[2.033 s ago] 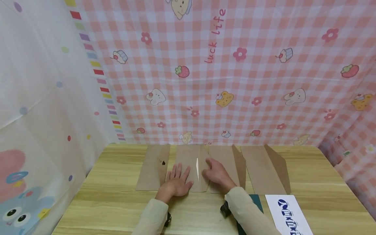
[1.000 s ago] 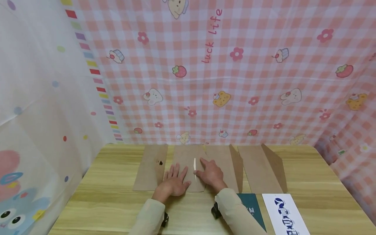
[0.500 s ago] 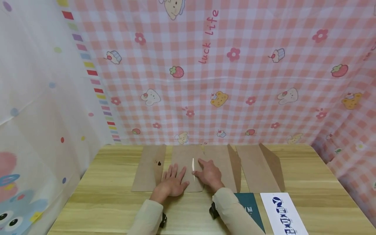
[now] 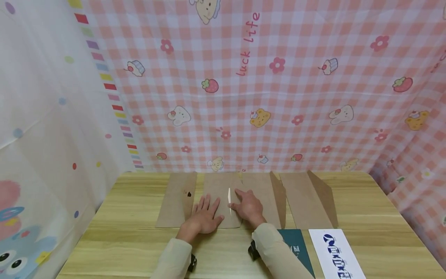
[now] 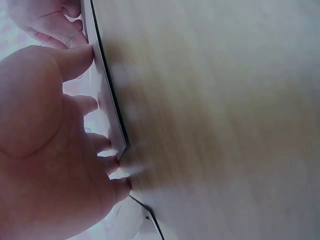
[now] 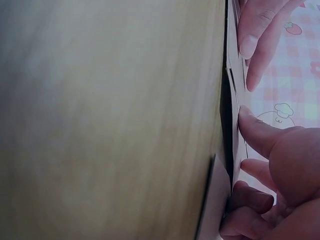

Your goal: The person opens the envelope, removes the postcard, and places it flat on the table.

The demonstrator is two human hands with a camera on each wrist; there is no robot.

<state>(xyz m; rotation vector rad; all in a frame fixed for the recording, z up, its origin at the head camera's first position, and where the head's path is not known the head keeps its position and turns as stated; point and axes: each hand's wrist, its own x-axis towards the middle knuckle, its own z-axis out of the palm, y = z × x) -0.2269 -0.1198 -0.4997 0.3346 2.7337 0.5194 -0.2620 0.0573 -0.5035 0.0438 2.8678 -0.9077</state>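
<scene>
Several kraft-paper envelopes stand in a row on the wooden table. My left hand (image 4: 203, 217) lies spread on the second envelope from the left (image 4: 217, 182), near its lower left part. My right hand (image 4: 249, 207) touches that envelope's right side with thumb and index finger extended, beside a thin white sliver (image 4: 229, 193) on the paper. In the right wrist view the thumb (image 6: 260, 132) presses on the paper while other fingers curl below. Seen by the left wrist camera, the left hand's fingertips (image 5: 92, 102) rest along the envelope.
The leftmost envelope (image 4: 170, 205) has a small dark mark. Two more envelopes, the third (image 4: 259, 182) and the rightmost (image 4: 301, 201), have flaps opened to the right. A dark green card (image 4: 294, 240), partly under the right sleeve, and a white printed card (image 4: 327, 252) lie nearer on the table.
My right hand has shifted a little left onto the second envelope, and more of the green card shows. The left hand has stayed on the envelope. Over the last half second, almost nothing moved.
</scene>
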